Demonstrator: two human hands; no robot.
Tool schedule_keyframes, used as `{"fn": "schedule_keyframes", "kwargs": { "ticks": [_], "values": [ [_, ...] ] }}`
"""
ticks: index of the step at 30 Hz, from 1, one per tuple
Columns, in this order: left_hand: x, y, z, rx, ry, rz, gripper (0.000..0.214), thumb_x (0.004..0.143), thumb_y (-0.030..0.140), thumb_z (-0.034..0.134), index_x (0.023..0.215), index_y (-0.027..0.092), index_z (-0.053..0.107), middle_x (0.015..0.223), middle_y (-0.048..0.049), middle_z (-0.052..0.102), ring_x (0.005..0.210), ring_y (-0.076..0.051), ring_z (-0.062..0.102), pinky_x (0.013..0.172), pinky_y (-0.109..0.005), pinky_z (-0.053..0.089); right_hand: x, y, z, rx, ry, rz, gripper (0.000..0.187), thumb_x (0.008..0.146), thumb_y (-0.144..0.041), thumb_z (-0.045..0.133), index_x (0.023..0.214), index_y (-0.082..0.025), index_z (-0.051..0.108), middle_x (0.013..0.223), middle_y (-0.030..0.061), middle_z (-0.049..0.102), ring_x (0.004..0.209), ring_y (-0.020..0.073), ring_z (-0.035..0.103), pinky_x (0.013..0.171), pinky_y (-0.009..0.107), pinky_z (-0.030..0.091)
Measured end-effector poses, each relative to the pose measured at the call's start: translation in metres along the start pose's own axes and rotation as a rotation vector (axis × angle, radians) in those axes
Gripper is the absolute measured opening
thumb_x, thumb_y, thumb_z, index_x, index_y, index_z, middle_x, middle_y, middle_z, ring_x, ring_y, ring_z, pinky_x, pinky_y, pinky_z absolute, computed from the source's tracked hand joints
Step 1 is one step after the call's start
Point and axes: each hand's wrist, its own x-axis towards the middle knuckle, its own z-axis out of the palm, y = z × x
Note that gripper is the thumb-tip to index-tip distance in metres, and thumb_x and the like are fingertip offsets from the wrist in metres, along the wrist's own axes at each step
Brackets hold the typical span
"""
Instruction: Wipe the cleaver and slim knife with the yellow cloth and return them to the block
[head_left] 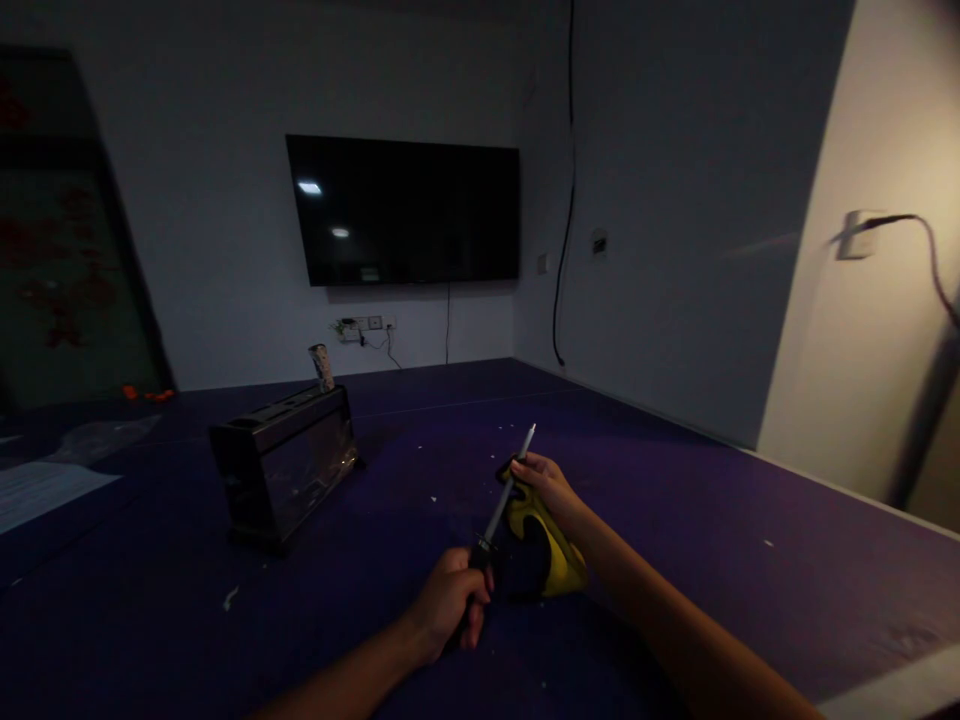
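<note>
My left hand (448,603) is closed around the dark handle of a slim tool with a grey shaft (498,513) and a pale, narrow tip. The dim light does not show whether it is a knife or a sharpening steel. It slants up and away from me. Near its tip, my right hand (546,484) pinches a yellow and black cloth (561,562) against the shaft, and the rest of the cloth hangs below. To the left stands a black knife block (289,450) with clear sides; one patterned handle (322,367) sticks out of its top.
The purple tabletop (420,450) carries small white scraps. Papers (52,490) and clear plastic (105,438) lie at the far left. A television (405,210) hangs on the wall behind. At the right a cord (930,240) runs from a wall socket (857,234).
</note>
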Motion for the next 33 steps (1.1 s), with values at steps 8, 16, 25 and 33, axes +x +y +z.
{"fn": "schedule_keyframes", "kwargs": {
  "ticks": [8,16,25,33],
  "values": [
    [0.001,-0.001,0.0,0.029,-0.002,-0.012,0.013,0.053,0.017,0.039,0.065,0.017,0.045,0.033,0.0076,0.037,0.022,-0.008,0.031,0.026,-0.016,0.019,0.002,-0.003,-0.005,0.004,0.013,-0.011,0.028,0.057,-0.034,0.075,0.07,-0.013,0.062,0.058,0.0016,0.062,0.044,0.0111,0.055,0.043,0.021,0.043],
    [-0.002,-0.001,0.0,-0.002,-0.009,-0.032,0.015,0.052,0.017,0.04,0.065,0.016,0.047,0.031,0.0063,0.038,0.021,-0.009,0.034,0.025,-0.016,0.018,0.0,0.0,-0.004,-0.006,0.0,-0.009,0.028,0.059,-0.037,0.073,0.069,-0.014,0.061,0.057,0.002,0.062,0.044,0.0115,0.054,0.042,0.022,0.042],
    [-0.002,-0.002,-0.001,-0.04,-0.005,-0.019,0.015,0.052,0.016,0.041,0.065,0.015,0.047,0.032,0.0063,0.039,0.021,-0.008,0.034,0.026,-0.016,0.02,0.001,0.007,-0.001,-0.011,-0.041,0.007,0.031,0.057,-0.038,0.074,0.068,-0.014,0.06,0.058,0.0032,0.062,0.045,0.0113,0.053,0.043,0.022,0.043],
    [-0.001,-0.005,-0.002,-0.068,0.016,0.001,0.018,0.051,0.018,0.04,0.068,0.016,0.046,0.032,0.0072,0.038,0.021,-0.009,0.032,0.025,-0.016,0.019,-0.01,0.014,0.017,-0.005,-0.105,0.047,0.029,0.056,-0.034,0.076,0.067,-0.013,0.06,0.06,0.0029,0.063,0.046,0.0112,0.054,0.044,0.021,0.042]
  ]
}}
